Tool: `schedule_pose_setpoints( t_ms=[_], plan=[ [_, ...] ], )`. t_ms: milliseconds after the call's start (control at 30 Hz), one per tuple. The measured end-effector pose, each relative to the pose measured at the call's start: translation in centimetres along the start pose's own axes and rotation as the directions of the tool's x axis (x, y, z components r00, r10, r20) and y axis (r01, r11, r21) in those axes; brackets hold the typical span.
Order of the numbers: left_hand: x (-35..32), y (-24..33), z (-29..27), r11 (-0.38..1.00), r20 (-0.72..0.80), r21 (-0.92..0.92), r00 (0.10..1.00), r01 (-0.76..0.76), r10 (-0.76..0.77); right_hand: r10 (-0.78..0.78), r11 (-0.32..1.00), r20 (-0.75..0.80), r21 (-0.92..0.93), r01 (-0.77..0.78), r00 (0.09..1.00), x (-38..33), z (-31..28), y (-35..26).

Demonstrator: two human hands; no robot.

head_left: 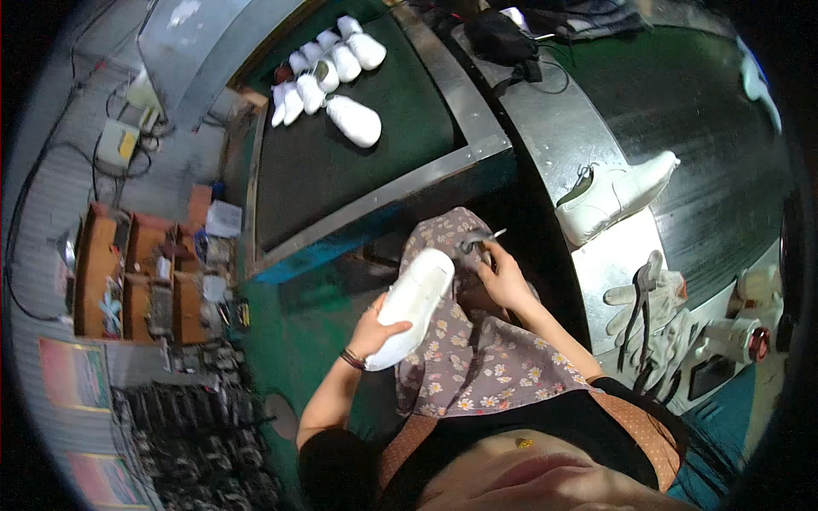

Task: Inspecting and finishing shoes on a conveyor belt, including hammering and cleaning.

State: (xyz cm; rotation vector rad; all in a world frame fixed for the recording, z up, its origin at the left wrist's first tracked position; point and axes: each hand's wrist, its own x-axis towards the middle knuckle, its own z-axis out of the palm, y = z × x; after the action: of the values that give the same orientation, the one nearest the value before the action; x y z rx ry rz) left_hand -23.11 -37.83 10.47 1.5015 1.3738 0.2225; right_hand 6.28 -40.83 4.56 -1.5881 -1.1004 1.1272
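1. Starting at far left with a brown shelf box (94, 298), its compartments holding small items too blurred to name.
2. Next, on a dark belt (315, 187), a group of white shoes (354, 121), some overlapping others and so hard to count.
3. Left hand (375, 332) partly closed around the lower end of a pale shoe (415, 298), thumb laid across the near face, remaining fingers mostly hidden behind.
4. Pale shoe held slanting up to the right, partly in front of a floral apron (477, 383). Probably light, firmer along the sole, softer in the upper; likely smooth and easily smudged. Best taken by the sole edges or one end, without squeezing the upper. Far face out of sight; fine surface detail washed out by glare.
5. Just right of the raised end, right hand (504, 277) with fingers curled, beside a small dark item (474, 245) with a light tip; impossible to tell whether gripped or merely touched, or of what kind.
6. Farther right, a laced shoe (626, 192) on a metal ledge, toe pointing right.
7. Below, light gloves (671, 294) partly covered by a dark tool; surroundings cut off by the lens rim.
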Motion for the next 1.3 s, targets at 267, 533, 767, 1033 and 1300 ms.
schedule_pose_setpoints(
  t_ms=[267,533,767,1033,1300],
  plan=[
    [3.8,0.2,-0.2,0.929,-0.24,0.364,0.956,-0.072,0.168,0.054,0.975,0.007,0.214,-0.054,0.999,-2.0,1.1,-1.1],
    [12.6,-7.9,0.5,0.986,0.096,0.002,0.981,-0.17,0.169,0.025,0.873,0.031,0.486,-0.037,0.999,-4.8,3.1,-1.1],
    [12.4,-8.3,2.1,0.988,0.201,0.132,0.978,-0.086,0.058,0.151,0.988,0.029,0.008,-0.152,0.988,-3.0,4.2,2.1],
    [10.8,-7.8,3.3,0.96,0.114,0.247,0.988,-0.129,0.104,-0.476,0.847,-0.101,-0.321,0.424,0.874,-3.4,1.1,4.4],
    [10.8,-6.5,3.4,0.943,0.122,0.327,0.992,-0.064,0.025,-0.433,0.897,-0.117,0.037,0.44,0.894,-2.4,5.3,3.9]
  ],
)
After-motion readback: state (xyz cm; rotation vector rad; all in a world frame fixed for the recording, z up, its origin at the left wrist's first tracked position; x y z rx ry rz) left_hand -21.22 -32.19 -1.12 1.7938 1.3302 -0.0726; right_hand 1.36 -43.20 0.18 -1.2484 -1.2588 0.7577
